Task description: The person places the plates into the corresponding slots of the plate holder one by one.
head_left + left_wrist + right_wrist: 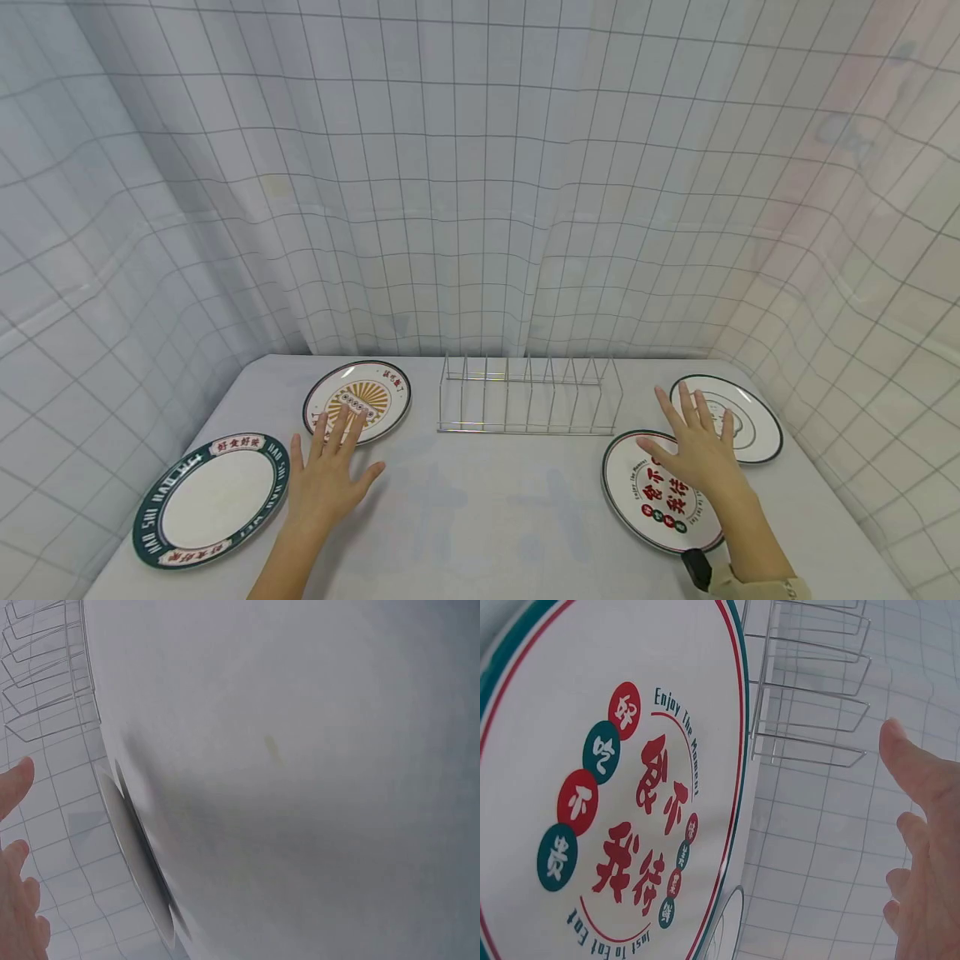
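My left hand [327, 479] hovers with spread fingers between a green-rimmed plate [217, 500] at the left and a plate with a yellow sunburst [367, 398] behind it. In the left wrist view, that hand's thumb and fingertips [16, 859] touch nothing. My right hand [701, 450], its fingers also spread, is held above a plate with red characters [660, 500]. Its fingertips partly cover a white plate with a dark rim [757, 429] farther back. In the right wrist view, the red-character plate [652, 795] lies apart from the hand.
A wire dish rack [528, 408] with upright dividers stands at the back middle of the white table [480, 517]. White curtains with a grid pattern [480, 208] enclose the table at the back and both sides. A black band [696, 568] shows at the right wrist.
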Action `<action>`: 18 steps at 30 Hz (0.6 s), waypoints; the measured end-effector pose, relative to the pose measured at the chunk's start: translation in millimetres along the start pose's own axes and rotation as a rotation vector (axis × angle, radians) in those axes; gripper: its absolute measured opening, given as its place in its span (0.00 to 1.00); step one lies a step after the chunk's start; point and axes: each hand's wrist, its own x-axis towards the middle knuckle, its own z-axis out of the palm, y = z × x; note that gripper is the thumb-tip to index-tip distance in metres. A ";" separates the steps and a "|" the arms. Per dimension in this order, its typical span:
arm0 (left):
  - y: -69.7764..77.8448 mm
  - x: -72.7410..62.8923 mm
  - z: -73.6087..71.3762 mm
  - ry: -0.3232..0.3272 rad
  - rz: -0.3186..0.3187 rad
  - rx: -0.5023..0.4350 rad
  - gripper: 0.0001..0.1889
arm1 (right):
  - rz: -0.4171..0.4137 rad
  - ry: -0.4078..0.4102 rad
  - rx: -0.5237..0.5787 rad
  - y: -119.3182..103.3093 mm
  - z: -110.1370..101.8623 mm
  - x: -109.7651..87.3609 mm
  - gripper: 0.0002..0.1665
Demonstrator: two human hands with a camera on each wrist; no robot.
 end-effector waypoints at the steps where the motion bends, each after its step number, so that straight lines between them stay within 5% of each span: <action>1: 0.0 -0.1 0.1 0.000 0.000 0.002 0.42 | 0.001 0.000 -0.001 0.1 0.2 0.0 0.51; 18: 0.8 0.6 -0.2 0.106 0.047 -0.008 0.44 | -0.013 0.048 0.016 3.6 -3.6 -3.6 0.50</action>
